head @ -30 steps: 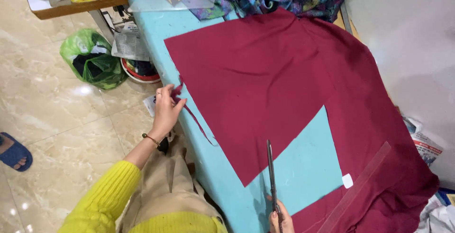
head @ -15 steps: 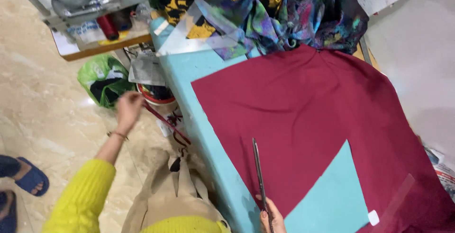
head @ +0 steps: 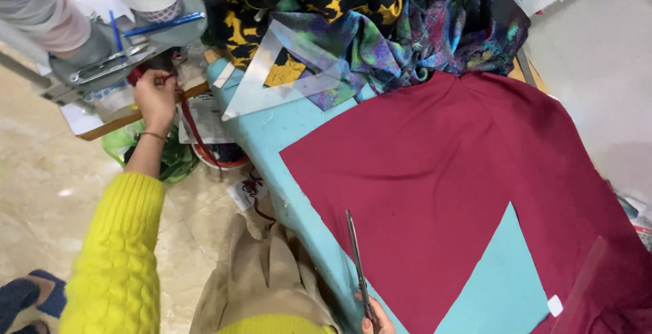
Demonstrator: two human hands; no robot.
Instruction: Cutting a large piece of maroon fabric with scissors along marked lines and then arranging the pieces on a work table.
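on the turquoise desk (head: 272, 137) lies maroon cloth (head: 435, 191); right hand (head: 377, 319) grips scissors (head: 356, 266), left hand (head: 156, 96) pinches a cut maroon strip (head: 193, 127) at the side shelf (head: 102, 127).

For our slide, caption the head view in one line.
Left hand holds a maroon fabric strip; right hand holds scissors on maroon cloth.

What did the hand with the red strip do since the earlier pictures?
The left hand lifted off the maroon cloth and carried the thin maroon strip away to the left, up to the cluttered side shelf, still gripping it. The right hand stayed at the near table edge, holding the scissors over the cloth.
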